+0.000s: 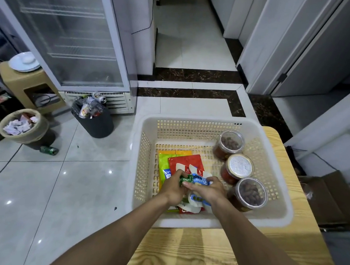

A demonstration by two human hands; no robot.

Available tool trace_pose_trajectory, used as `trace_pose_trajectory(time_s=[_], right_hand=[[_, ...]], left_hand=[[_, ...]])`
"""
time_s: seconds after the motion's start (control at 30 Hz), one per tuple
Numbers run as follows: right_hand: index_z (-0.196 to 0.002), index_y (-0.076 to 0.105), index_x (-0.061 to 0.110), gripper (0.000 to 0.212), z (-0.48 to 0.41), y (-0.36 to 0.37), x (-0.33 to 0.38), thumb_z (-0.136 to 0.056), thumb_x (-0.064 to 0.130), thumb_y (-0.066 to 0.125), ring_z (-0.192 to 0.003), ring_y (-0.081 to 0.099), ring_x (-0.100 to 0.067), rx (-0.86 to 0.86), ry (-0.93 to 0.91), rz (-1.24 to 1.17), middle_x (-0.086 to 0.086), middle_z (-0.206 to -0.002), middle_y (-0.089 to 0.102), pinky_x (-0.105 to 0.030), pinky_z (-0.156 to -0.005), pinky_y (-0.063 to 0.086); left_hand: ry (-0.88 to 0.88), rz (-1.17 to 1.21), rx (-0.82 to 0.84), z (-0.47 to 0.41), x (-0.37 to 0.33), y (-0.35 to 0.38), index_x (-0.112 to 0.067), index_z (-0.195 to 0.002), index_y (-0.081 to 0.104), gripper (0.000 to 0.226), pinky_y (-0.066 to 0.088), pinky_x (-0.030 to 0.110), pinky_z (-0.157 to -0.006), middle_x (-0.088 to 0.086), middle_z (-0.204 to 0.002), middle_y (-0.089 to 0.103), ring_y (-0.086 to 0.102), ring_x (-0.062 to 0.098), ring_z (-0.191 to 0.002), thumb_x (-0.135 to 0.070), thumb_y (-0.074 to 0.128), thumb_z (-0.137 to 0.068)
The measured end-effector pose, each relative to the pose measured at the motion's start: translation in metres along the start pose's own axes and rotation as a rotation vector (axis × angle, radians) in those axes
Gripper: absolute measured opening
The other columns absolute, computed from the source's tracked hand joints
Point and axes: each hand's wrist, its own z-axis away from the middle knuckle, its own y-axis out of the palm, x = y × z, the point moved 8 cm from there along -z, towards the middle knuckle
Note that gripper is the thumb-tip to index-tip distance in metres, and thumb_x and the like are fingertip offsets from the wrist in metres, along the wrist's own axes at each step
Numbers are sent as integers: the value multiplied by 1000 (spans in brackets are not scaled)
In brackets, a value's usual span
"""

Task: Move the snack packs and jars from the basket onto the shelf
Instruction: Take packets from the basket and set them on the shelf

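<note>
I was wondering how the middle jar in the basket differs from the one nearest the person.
The middle jar has a silver top with a gold rim hiding its contents; the near jar has a clear lid showing brown nuts. The near jar sits close to the right hand; the middle jar sits farther from it. Both are round and stand along the basket's right side.
</note>
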Motion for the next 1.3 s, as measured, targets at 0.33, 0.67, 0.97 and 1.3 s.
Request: trace_pose_trajectory(time_s=[0.33, 0.67, 0.97, 1.3], right_hand=[[-127, 55, 18, 88, 21, 1, 32, -50, 32, 96, -97, 68, -13, 61, -239, -245, -4, -117, 65, -17, -70, 55], [-127, 59, 38, 48, 90, -63, 72, -83, 25, 76, -117, 62, -17, -26, -575, -415, 0, -131, 62, -43, -93, 55], [-130, 57, 37, 47, 199, -147, 72, -86, 28, 73, -120, 54, -4, -210, -820, -348, 12, -131, 58, -34, -99, 50], [-127, 60, 36, 45, 291, -213, 27, -86, 26, 73, -121, 57, -8, -350, -910, -430, 8, -127, 63, -33, -103, 48]], left_hand=[[180, 199, -29, 14, -25, -25, -18, -112, 54, 16, 50, 24, -70, -2, -105, 61, 59, 12, -87, -9, 50, -99], [413, 416, -99, 63, -97, -44, -25, -116, 59, 19, 54, 45, -89, -8, -123, 62, 63, 22, -112, -20, 54, -98], [561, 479, -97, 155, -169, -14, -21, -118, 60, 23, 58, 46, -82, -6, -123, 63, 65, 25, -110, -15, 54, -96], [714, 479, -60, 248, -222, 38, -22, -120, 62, 29, 57, 25, -78, -9, -122, 64, 64, 4, -107, -7, 54, -96]])
